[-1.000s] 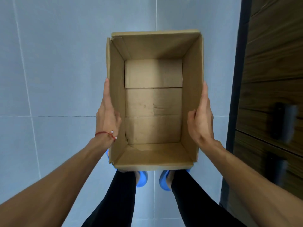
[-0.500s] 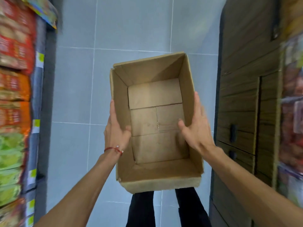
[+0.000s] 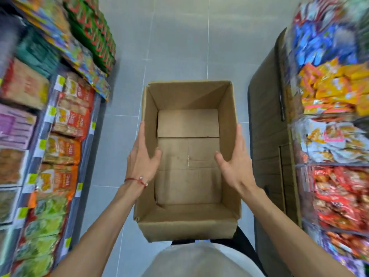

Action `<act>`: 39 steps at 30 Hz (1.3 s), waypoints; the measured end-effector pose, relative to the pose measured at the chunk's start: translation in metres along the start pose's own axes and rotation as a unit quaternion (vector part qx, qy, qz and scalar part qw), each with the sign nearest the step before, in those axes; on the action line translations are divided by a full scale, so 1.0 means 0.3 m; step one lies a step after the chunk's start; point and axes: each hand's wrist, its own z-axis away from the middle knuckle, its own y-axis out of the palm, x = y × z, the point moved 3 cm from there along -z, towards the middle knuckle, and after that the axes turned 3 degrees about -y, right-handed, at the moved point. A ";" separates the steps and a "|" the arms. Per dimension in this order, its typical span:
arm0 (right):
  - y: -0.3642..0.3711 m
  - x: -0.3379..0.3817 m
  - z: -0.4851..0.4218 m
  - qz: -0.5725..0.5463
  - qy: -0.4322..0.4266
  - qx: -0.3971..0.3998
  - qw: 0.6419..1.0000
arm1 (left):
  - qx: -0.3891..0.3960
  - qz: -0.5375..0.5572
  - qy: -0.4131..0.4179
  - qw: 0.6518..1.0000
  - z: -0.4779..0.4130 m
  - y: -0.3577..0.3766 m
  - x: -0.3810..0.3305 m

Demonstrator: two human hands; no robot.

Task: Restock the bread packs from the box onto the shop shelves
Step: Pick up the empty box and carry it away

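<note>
An open brown cardboard box [image 3: 189, 222] hangs in front of my body above the floor, and nothing lies inside it. My left hand [image 3: 142, 158] grips its left wall, thumb inside, fingers along the outside; a red string bracelet circles that wrist. My right hand [image 3: 234, 162] grips the right wall the same way. No bread pack is visible in the box or in my hands.
Shop shelves [image 3: 60, 152] on the left carry orange, red and green snack packs behind yellow price tags. A rack [image 3: 335, 162] on the right holds yellow, blue and red packs beside a dark wooden cabinet [image 3: 265, 136]. Grey tiled floor [image 3: 179, 37] runs between them.
The view has tilted up from the floor, so the shelves on both sides have come into sight. Both hands keep their hold on the box, now higher against my body.
</note>
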 end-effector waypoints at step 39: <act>-0.690 0.332 -2.295 -0.101 0.116 -0.172 0.973 | 0.111 -0.052 0.167 0.978 -2.369 0.233 -1.467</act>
